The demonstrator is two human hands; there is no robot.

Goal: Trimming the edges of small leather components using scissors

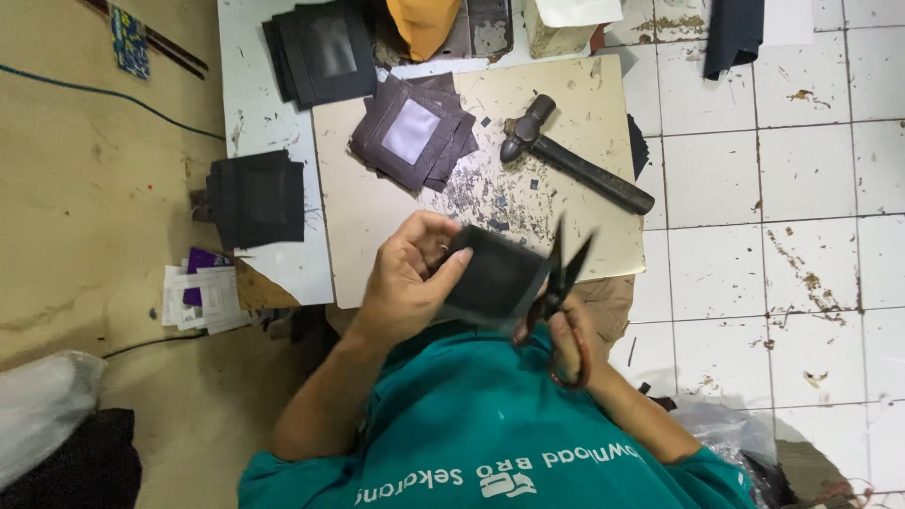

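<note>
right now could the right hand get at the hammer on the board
Probably not straight away. The right hand is shut on the scissors, which it would need to put down. Otherwise the hammer lies uncovered on the board, with nothing over it.

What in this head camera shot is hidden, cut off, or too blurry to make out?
- Right hand: mostly hidden behind the scissors and the dark piece.
- Scissor blades: blurred; whether they touch the piece is unclear.
- Left hand: fingertips covered by the piece.
- Orange object: cut off by the top edge.
- Hammer head: too dark for detail.
</note>
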